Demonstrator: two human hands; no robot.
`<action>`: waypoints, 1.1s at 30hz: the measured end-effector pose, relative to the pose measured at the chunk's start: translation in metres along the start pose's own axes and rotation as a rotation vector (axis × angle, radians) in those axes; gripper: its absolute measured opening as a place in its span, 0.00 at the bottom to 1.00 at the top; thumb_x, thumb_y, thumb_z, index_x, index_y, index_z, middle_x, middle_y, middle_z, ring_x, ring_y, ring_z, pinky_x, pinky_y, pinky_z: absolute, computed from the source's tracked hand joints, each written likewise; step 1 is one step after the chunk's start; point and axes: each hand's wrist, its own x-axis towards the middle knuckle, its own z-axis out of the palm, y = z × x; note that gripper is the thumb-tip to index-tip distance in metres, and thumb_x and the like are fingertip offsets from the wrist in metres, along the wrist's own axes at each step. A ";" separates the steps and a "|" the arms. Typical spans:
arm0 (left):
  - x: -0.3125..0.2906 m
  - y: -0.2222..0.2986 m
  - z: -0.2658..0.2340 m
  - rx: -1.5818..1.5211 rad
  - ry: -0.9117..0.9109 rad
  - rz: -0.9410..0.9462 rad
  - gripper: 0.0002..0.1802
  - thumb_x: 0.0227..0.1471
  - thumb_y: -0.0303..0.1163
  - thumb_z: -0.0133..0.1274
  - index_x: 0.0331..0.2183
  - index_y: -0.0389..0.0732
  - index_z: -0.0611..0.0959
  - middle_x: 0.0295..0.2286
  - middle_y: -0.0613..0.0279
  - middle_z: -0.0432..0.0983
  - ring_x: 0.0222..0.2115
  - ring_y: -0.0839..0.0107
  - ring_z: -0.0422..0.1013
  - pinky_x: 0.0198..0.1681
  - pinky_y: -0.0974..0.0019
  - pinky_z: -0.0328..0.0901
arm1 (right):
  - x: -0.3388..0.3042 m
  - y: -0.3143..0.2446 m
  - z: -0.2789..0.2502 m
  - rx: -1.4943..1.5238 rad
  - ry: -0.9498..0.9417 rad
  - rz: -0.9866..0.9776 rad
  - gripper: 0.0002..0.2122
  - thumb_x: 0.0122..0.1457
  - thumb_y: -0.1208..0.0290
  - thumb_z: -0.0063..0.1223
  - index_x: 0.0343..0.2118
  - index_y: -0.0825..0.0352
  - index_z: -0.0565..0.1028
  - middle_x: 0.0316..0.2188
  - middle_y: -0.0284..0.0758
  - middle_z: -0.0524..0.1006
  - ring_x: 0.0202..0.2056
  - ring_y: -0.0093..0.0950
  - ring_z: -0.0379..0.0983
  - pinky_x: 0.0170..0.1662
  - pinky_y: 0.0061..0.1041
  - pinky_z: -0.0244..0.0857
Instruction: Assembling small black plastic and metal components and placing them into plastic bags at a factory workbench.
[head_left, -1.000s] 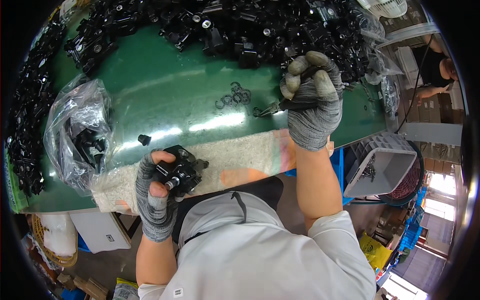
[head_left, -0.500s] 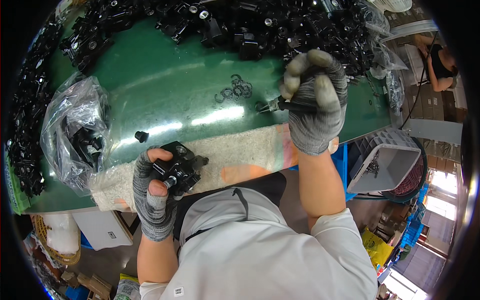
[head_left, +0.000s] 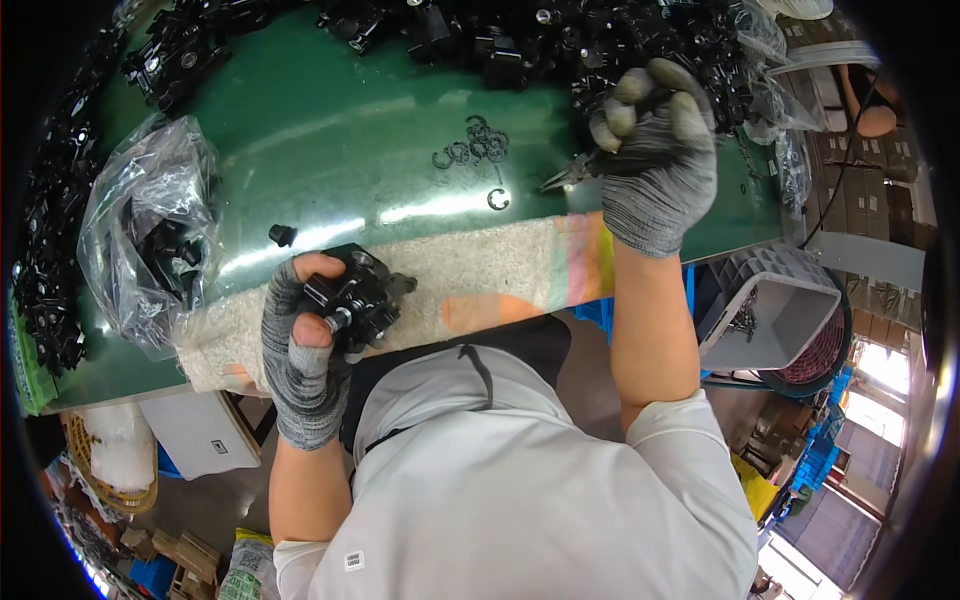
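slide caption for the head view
Gloved left hand holding a black part, gloved right hand gripping pliers beside small dark clips.

There is room to cross the table (head_left: 330,110) over the green stretch between the plastic bag (head_left: 130,220), toward the left edge, and the heap of rings (head_left: 478,147). Piled parts (head_left: 500,55) block the far edge. Toward the right edge, the right hand (head_left: 660,160) and pliers (head_left: 575,173) stand in the way; at the near edge, the left hand (head_left: 303,375) and its black block (head_left: 362,290) obstruct the cloth (head_left: 490,265), with 1 small cap (head_left: 282,235) just beyond.
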 end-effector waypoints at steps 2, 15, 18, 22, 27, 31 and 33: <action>-0.001 0.000 0.003 -0.018 0.075 -0.008 0.41 0.44 0.59 0.68 0.47 0.36 0.74 0.41 0.52 0.76 0.40 0.64 0.77 0.45 0.64 0.73 | 0.000 -0.001 0.003 -0.052 -0.025 -0.024 0.13 0.65 0.71 0.48 0.50 0.71 0.74 0.35 0.43 0.78 0.28 0.26 0.73 0.30 0.23 0.68; -0.002 -0.006 -0.009 0.002 -0.060 0.019 0.32 0.54 0.55 0.59 0.49 0.41 0.74 0.44 0.49 0.75 0.42 0.57 0.76 0.51 0.47 0.71 | 0.001 0.000 -0.005 -0.082 -0.270 -0.128 0.23 0.61 0.67 0.50 0.58 0.73 0.68 0.48 0.52 0.74 0.39 0.33 0.72 0.40 0.31 0.69; -0.001 -0.003 0.001 0.020 0.065 0.001 0.42 0.45 0.61 0.66 0.47 0.37 0.74 0.41 0.52 0.76 0.39 0.65 0.77 0.44 0.65 0.73 | 0.003 0.005 -0.008 -0.065 -0.267 -0.101 0.23 0.61 0.68 0.50 0.58 0.73 0.68 0.48 0.52 0.74 0.39 0.33 0.72 0.40 0.31 0.69; -0.001 -0.003 0.000 0.016 0.067 -0.008 0.43 0.44 0.62 0.67 0.47 0.36 0.74 0.41 0.52 0.76 0.40 0.64 0.77 0.45 0.63 0.73 | 0.004 0.011 -0.011 -0.092 -0.267 -0.107 0.23 0.61 0.69 0.50 0.58 0.73 0.68 0.48 0.52 0.74 0.39 0.33 0.72 0.40 0.31 0.69; -0.002 0.001 0.005 0.002 0.099 -0.042 0.44 0.42 0.61 0.68 0.48 0.36 0.74 0.41 0.51 0.76 0.40 0.63 0.77 0.45 0.62 0.73 | -0.002 0.004 -0.018 -0.191 -0.259 -0.187 0.23 0.61 0.70 0.50 0.58 0.72 0.68 0.49 0.53 0.74 0.40 0.33 0.72 0.41 0.32 0.68; -0.001 0.003 0.008 -0.011 0.113 -0.041 0.44 0.41 0.61 0.69 0.48 0.36 0.74 0.41 0.51 0.76 0.39 0.62 0.77 0.45 0.62 0.74 | -0.004 -0.006 -0.027 -0.161 -0.258 -0.174 0.23 0.60 0.70 0.51 0.59 0.72 0.68 0.49 0.53 0.74 0.40 0.34 0.72 0.41 0.33 0.68; -0.001 0.002 0.008 -0.007 0.118 -0.042 0.44 0.41 0.61 0.69 0.48 0.36 0.74 0.41 0.51 0.76 0.39 0.62 0.77 0.45 0.62 0.74 | -0.005 -0.008 -0.024 -0.068 -0.243 -0.161 0.24 0.60 0.70 0.51 0.59 0.72 0.68 0.49 0.53 0.74 0.41 0.34 0.72 0.41 0.33 0.68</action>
